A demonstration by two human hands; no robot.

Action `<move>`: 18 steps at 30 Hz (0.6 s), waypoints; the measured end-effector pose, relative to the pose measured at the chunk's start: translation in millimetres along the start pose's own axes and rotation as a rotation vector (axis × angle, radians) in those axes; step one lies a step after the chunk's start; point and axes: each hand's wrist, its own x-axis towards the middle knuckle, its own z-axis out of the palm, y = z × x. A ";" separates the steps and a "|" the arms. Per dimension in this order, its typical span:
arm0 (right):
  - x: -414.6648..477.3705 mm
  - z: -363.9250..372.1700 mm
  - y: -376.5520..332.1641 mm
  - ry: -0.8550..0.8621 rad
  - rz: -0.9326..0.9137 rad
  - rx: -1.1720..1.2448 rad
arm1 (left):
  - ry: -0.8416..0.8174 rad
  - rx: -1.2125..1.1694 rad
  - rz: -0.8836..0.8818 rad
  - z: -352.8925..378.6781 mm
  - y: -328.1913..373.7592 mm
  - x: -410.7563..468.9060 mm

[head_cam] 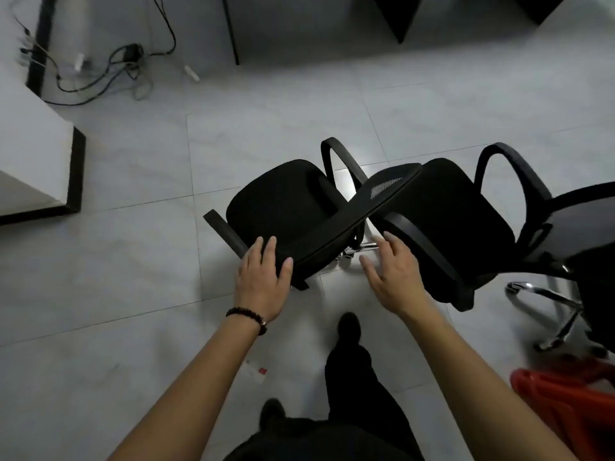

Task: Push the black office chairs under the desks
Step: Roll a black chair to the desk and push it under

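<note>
Two black office chairs stand side by side on the tiled floor in front of me. The left chair has its mesh backrest turned toward me. My left hand rests on the near end of that backrest's top edge, with fairly straight fingers laid over it. The right chair stands close beside it, its armrest near my right hand. That hand hovers with its fingers spread and holds nothing. A white desk is at the left, and more desks with a black leg are at the back.
A third chair with a chrome star base stands at the right edge. A red plastic stool is at the lower right. Loose cables and a power adapter lie on the floor at the back left. My legs and shoes are below.
</note>
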 end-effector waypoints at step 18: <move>196.6 -2.5 57.1 -0.233 -0.313 -0.262 | -0.018 0.419 -0.188 65.2 81.0 109.9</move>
